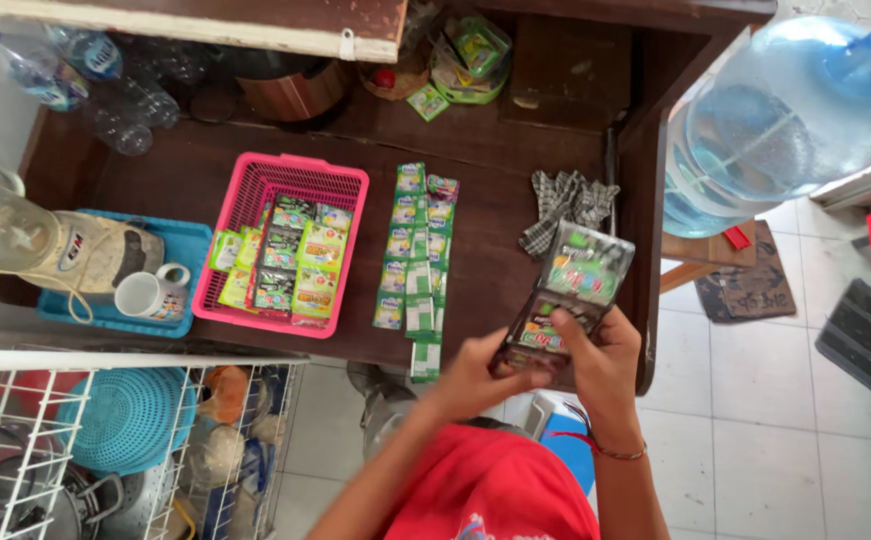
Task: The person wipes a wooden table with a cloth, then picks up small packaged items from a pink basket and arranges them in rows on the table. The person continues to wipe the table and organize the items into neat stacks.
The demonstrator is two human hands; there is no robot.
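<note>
From the head view, both hands are gripping a strip of dark sachets (568,292) above the near edge of the dark wooden tabletop (496,140). The left hand (476,372) is pinching the strip's lower end, and the right hand (601,358) is clasping it from the other side, thumb lying across the bottom packet; the strip is rising tilted away from the body.

By the look of it, the sorting is partly done. A pink basket (344,186) is already holding rows of green and dark sachets, and two long strips of light green sachets (414,258) are lying flat just beside it. The dark strip in hand is not yet laid down.

A checked cloth (568,205) is lying near the tabletop's right edge, and a large water jug (786,110) is standing beyond it.
</note>
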